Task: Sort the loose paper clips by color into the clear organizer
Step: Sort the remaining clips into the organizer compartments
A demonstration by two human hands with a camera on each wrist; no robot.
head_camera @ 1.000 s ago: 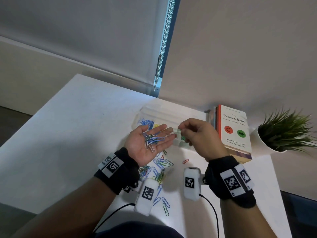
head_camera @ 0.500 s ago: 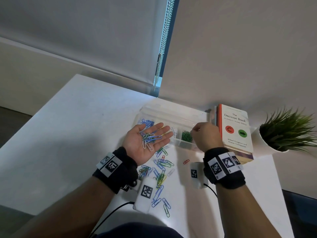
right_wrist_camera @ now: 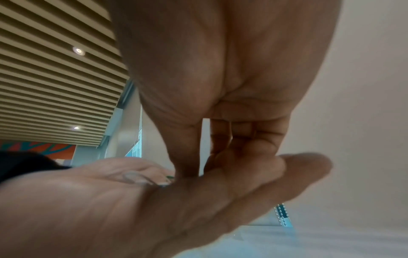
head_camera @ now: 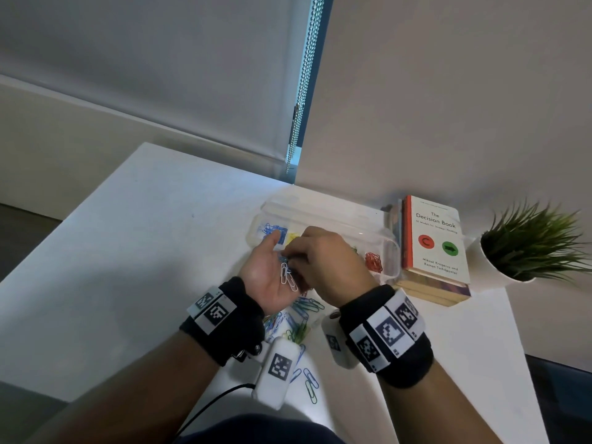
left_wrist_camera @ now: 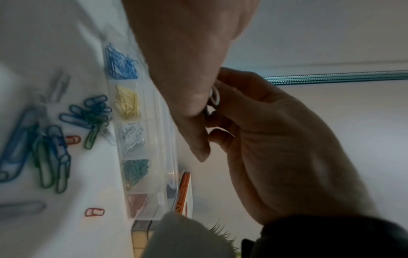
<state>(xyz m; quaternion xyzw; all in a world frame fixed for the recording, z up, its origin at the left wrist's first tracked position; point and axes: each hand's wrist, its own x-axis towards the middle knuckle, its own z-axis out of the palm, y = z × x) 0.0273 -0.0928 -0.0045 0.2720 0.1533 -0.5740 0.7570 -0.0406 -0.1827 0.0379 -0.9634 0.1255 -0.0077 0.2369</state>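
Left hand: palm up and flat, fingers relaxed; a small bunch of clips lies on the palm, white and blue ones visible.
Right hand: above the left palm, knuckles up, thumb and fingertips pressed down into the bunch.
Grip, right: closed to a pinch at the bunch; which clip it has, if any, cannot be told.
Grip, left: open, carrying only.
Organizer: on the surface just beyond the grip, lid open; in the left wrist view the compartments run blue, yellow, white, green, red.
Loose clips: on the surface below and nearer than the grip, mostly blue and green; two red ones lie apart from them.
Books: stacked, touching the organizer's red end, to the right of the grip.
Plant: white pot, right of the books.
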